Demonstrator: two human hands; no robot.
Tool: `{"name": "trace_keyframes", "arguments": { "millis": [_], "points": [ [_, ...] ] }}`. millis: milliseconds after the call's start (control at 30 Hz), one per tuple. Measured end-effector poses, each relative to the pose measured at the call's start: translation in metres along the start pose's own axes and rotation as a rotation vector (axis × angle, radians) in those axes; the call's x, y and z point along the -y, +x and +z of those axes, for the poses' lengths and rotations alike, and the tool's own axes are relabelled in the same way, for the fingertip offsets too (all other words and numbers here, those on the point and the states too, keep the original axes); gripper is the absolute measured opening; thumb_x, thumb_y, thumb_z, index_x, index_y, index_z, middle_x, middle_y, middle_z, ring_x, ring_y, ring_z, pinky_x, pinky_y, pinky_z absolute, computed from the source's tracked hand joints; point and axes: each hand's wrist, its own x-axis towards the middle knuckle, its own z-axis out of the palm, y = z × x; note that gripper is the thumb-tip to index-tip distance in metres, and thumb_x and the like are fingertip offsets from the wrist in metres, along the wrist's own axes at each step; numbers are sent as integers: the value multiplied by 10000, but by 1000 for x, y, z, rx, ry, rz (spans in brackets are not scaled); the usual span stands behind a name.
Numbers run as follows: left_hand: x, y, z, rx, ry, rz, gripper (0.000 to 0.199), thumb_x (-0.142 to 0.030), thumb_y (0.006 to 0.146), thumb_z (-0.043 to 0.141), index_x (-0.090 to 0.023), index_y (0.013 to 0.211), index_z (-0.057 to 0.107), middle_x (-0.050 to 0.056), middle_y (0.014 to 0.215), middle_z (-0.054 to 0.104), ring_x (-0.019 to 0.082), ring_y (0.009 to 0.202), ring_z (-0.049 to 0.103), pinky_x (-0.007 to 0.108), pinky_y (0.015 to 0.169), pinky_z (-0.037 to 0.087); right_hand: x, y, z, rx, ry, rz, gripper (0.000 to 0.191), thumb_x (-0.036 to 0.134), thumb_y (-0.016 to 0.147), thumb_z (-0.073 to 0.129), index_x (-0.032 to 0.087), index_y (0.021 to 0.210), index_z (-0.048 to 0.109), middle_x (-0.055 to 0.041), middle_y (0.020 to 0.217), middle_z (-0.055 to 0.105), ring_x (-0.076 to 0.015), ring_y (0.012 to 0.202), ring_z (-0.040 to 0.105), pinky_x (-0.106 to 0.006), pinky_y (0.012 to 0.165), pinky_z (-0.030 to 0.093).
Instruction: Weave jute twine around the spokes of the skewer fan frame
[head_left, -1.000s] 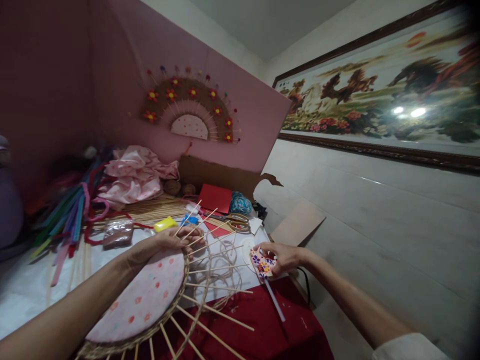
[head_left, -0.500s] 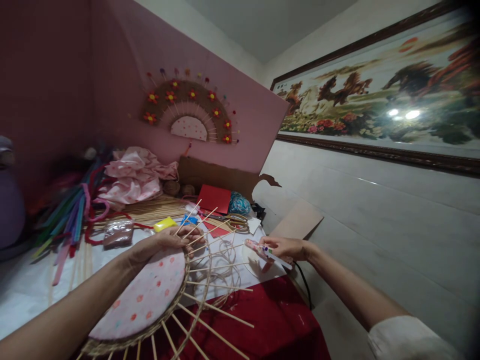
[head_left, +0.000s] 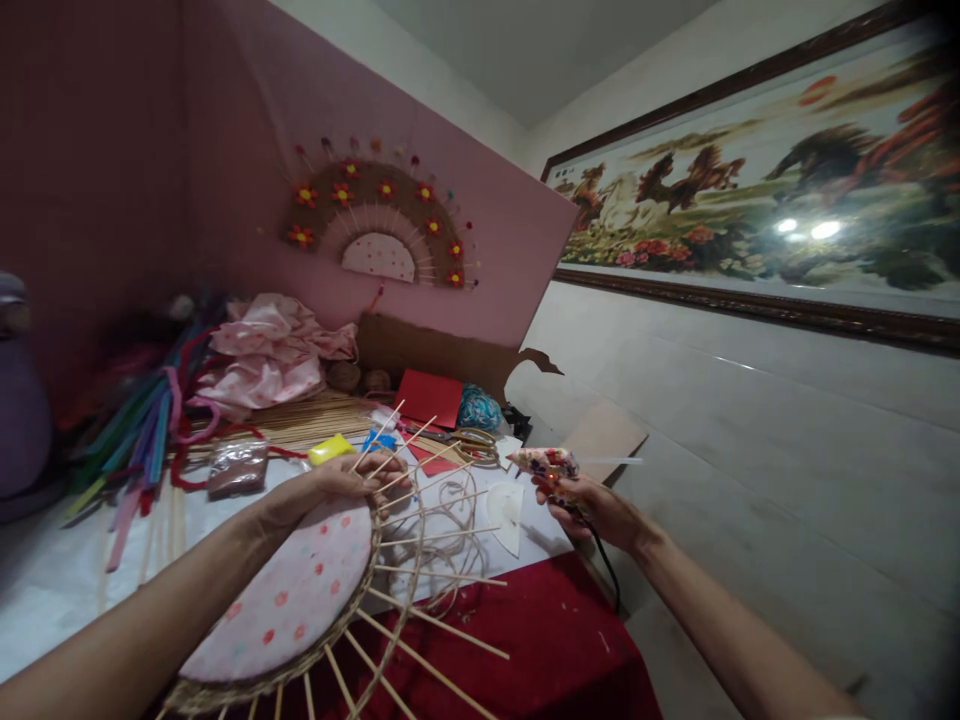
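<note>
My left hand [head_left: 375, 482] is closed on the upper end of a half-round craft panel [head_left: 292, 590], near its thin wooden sticks. The panel is covered in pale pink spotted cloth and edged with twine [head_left: 330, 668]. Wooden sticks [head_left: 442, 630] fan out from its curved edge, and a strand of twine crosses them. My right hand [head_left: 585, 505] grips a flower-patterned hot glue gun [head_left: 546, 464] by its handle. Its nozzle points left, and a clear glue stick [head_left: 619, 461] juts from the back. Below the gun lies a white semicircular piece [head_left: 505, 518].
Scissors [head_left: 476, 446], red paper [head_left: 429, 398] and blue yarn [head_left: 480, 408] lie at the back of the table. Pink cloth [head_left: 270, 350] and pipe cleaners [head_left: 154, 420] are piled left. The gun's black cord [head_left: 606, 565] hangs over the right edge.
My right hand has lifted the glue gun from beside the white piece and turned its nozzle to the left. My left hand and the panel have hardly moved.
</note>
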Motion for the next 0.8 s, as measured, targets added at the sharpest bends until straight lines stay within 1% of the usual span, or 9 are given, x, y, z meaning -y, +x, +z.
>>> {"name": "trace_keyframes", "arguments": {
  "millis": [100, 167, 233, 300, 333, 433, 633, 733, 800],
  "points": [
    [1, 1, -1, -4, 38, 0, 331, -141, 663, 634, -130, 994, 631, 108, 1031, 626, 189, 711, 603, 341, 703, 458, 9, -7, 18, -30, 78, -39, 306, 375, 739, 565, 144, 939, 547, -30, 786, 513, -37, 455, 341, -152, 333, 190],
    [1, 0, -1, -15, 40, -4, 319, -143, 665, 635, -130, 984, 635, 111, 1025, 629, 190, 702, 602, 346, 702, 458, 17, -12, 33, -113, 40, -72, 310, 341, 713, 620, 149, 945, 546, 1, 706, 489, -31, 442, 322, -147, 340, 157],
    [2, -1, 0, -29, 20, -5, 313, -140, 662, 637, -135, 975, 638, 110, 1021, 630, 189, 708, 597, 349, 712, 455, 27, -16, 50, -166, -52, -101, 300, 334, 703, 650, 146, 912, 545, 57, 564, 397, -18, 391, 233, -152, 338, 120],
    [2, -2, 2, -51, 3, -6, 305, -141, 661, 638, -149, 966, 642, 104, 1019, 632, 188, 717, 593, 346, 721, 451, 36, -18, 68, -113, -172, -94, 283, 397, 721, 629, 133, 766, 537, 85, 477, 319, -15, 360, 191, -163, 327, 131],
    [2, -2, 4, -59, 4, -9, 302, -142, 658, 642, -155, 959, 645, 101, 1014, 636, 189, 715, 595, 345, 719, 450, 39, -19, 76, -100, -230, -76, 319, 442, 735, 600, 133, 713, 525, 83, 462, 319, -16, 352, 198, -167, 323, 140],
    [1, -1, 8, -60, 18, -14, 293, -150, 635, 660, -162, 928, 656, 99, 999, 650, 195, 697, 602, 350, 707, 451, 45, -15, 93, -66, -355, -29, 395, 529, 766, 513, 140, 697, 514, 88, 435, 306, -23, 337, 213, -169, 311, 156],
    [0, 0, 14, -69, 28, -22, 293, -135, 619, 661, -159, 912, 665, 100, 979, 668, 188, 677, 610, 332, 691, 453, 36, -1, 104, -63, -421, 3, 453, 588, 759, 471, 141, 701, 514, 95, 429, 292, -24, 318, 200, -167, 288, 165],
    [0, -1, 15, -79, 26, -29, 307, -127, 624, 655, -153, 930, 659, 105, 981, 671, 193, 702, 613, 332, 702, 452, 34, 2, 103, -57, -464, -5, 482, 607, 766, 436, 139, 693, 525, 87, 426, 298, -32, 314, 233, -172, 288, 199],
    [1, 0, 14, -67, 35, -36, 322, -140, 623, 660, -145, 945, 654, 111, 987, 669, 199, 701, 617, 337, 700, 454, 40, 1, 98, -110, -546, -3, 501, 620, 770, 410, 141, 674, 524, 77, 431, 314, -35, 315, 252, -173, 292, 210]
  ]
}}
